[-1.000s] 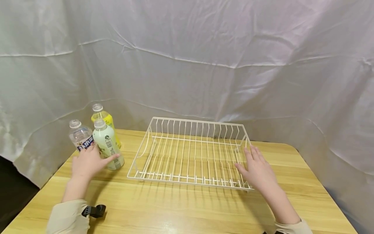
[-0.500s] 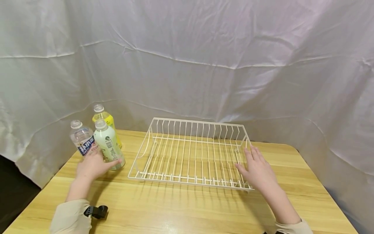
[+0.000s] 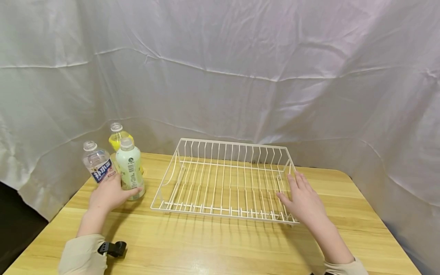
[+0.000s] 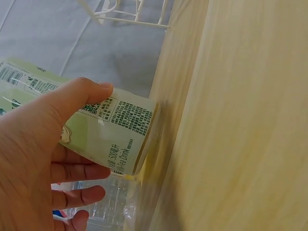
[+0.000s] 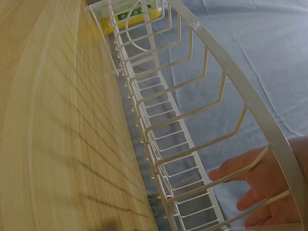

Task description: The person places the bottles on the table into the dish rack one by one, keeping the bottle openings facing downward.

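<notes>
My left hand [image 3: 108, 193] grips a pale green bottle [image 3: 130, 166] low on its body, thumb on the near side. Up close in the left wrist view, the bottle's printed label [image 4: 130, 115] and base show close over the table, fingers curling beneath the label. Just left of it stands a clear bottle [image 3: 97, 162] with a blue and white label. Behind, partly covered, is a yellow-labelled bottle [image 3: 118, 139]. My right hand [image 3: 306, 198] rests on the right end of a white wire dish rack [image 3: 225, 215], fingers extended. All three bottles lack caps.
The wooden table [image 3: 192, 248] has a rounded far right corner, and the dish rack takes up its middle. Grey cloth [image 3: 223, 76] hangs behind and at both sides. A black strap [image 3: 113, 249] sits on the left wrist.
The top of the green bottle has swung right, so it stands more upright and covers more of the yellow-labelled bottle. My left hand moved slightly right; the right hand stays on the dish rack.
</notes>
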Demonstrator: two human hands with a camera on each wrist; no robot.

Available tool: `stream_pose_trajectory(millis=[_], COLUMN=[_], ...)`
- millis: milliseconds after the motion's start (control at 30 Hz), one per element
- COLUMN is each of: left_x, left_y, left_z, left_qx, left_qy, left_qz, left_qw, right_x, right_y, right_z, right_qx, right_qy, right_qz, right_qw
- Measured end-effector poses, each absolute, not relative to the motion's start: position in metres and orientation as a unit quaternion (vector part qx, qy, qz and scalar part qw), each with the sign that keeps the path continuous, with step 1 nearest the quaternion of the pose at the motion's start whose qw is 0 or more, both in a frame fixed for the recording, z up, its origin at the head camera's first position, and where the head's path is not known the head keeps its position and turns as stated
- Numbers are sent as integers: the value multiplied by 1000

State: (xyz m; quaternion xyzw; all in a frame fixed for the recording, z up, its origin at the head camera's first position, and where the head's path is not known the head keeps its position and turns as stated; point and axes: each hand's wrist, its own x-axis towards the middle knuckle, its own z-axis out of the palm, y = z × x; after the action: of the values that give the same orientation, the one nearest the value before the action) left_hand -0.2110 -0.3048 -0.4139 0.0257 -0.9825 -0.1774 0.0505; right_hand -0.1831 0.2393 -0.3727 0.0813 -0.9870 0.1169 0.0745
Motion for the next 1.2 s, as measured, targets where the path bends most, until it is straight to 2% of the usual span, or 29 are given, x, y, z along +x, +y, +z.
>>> stream_pose_trajectory(millis=[233,667,1200], left_x=[-209,-191,-172], left_y=[-302,-283,-231], left_z=[-405,-359,-333], left_qx=[27,13,-36], left_qy=[-985,-973,-957], left_qz=[-155,-124,-104], left_qw=[69,193,269], right_x=[-183,-183,-183], right_y=[239,240,239], right_z=[-372,-372,-372], right_qx=[83,83,84], right_qy=[-987,-987,-986], right_qz=[117,120,123], right_qw=[72,74,73])
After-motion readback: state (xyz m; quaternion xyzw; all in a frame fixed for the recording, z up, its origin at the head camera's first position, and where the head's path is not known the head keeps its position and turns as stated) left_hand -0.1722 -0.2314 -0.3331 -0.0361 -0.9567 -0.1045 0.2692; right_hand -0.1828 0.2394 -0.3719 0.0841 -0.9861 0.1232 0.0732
